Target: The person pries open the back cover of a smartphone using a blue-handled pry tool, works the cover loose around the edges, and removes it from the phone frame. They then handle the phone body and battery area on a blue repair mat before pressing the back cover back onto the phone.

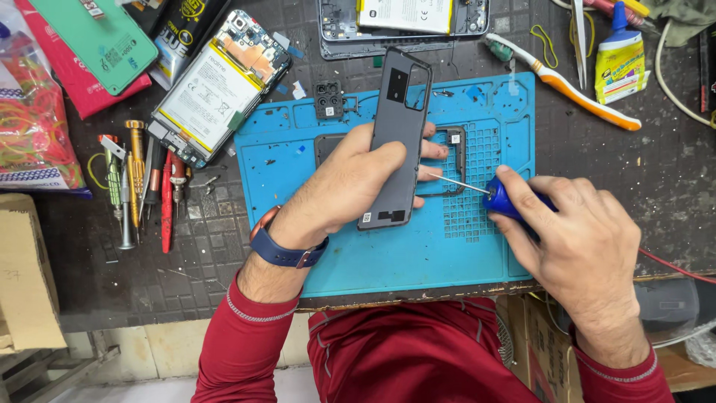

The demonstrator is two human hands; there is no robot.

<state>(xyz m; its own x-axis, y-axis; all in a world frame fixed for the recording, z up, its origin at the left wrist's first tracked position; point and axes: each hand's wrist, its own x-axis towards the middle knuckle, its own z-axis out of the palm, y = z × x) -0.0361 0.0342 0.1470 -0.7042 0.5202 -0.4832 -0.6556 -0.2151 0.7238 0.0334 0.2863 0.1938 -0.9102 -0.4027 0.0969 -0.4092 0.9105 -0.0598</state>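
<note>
The left hand [350, 183] grips a dark grey phone back cover [399, 127], holding it upright on its long edge above the blue work mat [418, 254]; the thumb lies across the near face and the fingertips show past the far edge. The cover's upper end, with its camera cut-outs, rises well clear of the hand, while the lower end sits level with the palm. The right hand [582, 246] is closed around the blue handle of a small screwdriver [503, 198], with the index finger resting on top of it. Its thin metal shaft points left, and the tip sits just beside the cover's right edge (whether it actually touches cannot be told). Beneath the tip, on the mat, lies a dark rectangular frame piece [453, 160].

A blue-strapped watch [287, 250] sits on the left wrist. At the left of the mat an opened phone with its battery exposed [216, 86] lies on the dark bench, and beyond it a row of screwdrivers and tweezers [142, 186]. A toothbrush [567, 86] and a glue bottle [619, 60] lie at the upper right.
</note>
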